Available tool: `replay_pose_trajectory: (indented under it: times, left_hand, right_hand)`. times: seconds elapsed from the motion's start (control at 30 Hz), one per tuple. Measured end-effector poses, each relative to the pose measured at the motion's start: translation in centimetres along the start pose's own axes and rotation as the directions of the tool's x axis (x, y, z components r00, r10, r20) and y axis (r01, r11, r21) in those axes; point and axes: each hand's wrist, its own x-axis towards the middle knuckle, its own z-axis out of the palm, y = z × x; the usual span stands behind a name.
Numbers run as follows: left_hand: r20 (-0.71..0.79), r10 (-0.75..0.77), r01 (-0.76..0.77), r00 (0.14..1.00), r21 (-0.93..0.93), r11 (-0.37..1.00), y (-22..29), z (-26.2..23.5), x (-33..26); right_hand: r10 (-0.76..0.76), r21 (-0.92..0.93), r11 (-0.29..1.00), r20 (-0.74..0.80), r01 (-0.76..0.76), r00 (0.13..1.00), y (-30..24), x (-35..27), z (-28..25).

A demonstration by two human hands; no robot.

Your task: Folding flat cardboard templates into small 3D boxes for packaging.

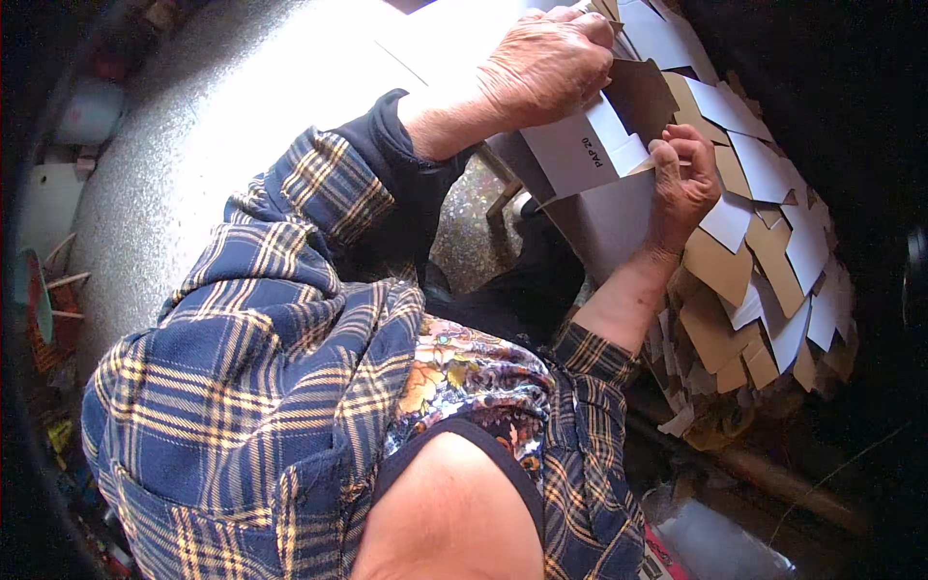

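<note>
Right hand [688, 179] has thumb and fingers drawn together and seems to pinch the near edge of a carton [580, 164]; left hand [551, 68] is curled over its far end, fingertips hidden, so what they grip I cannot tell. Between the hands, the carton shows white outside, with a small white flap [626, 152] beside the right thumb.

It should be light, stiff across its panels but easily bent at creases and flaps, a little slick on the white face. A folded edge would make the surest hold; the flap alone might buckle or tear.

Just right of the right hand rises a pile [764, 232] of overlapping white and tan card, close enough to crowd that hand and snag loose flaps. Behind the right forearm lies a clear bag [720, 536]. Well left of both hands, bright floor [145, 213] glares, and beyond it sits a green bowl [37, 300].
</note>
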Motion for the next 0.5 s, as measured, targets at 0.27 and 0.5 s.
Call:
replay_pose_trajectory:
  times: [0.27,0.5]
  left_hand:
    - [0.008,-0.193,0.181,0.981,-0.376,0.909,1.3,0.7,-0.1]
    - [-0.015,-0.164,0.16,0.986,-0.159,0.974,0.2,1.4,-0.4]
  right_hand:
    - [0.121,0.257,0.965,-0.274,-0.048,0.954,-0.2,-1.5,2.1]
    - [0.016,0.049,0.999,-0.222,-0.006,0.975,0.1,-0.9,2.4]
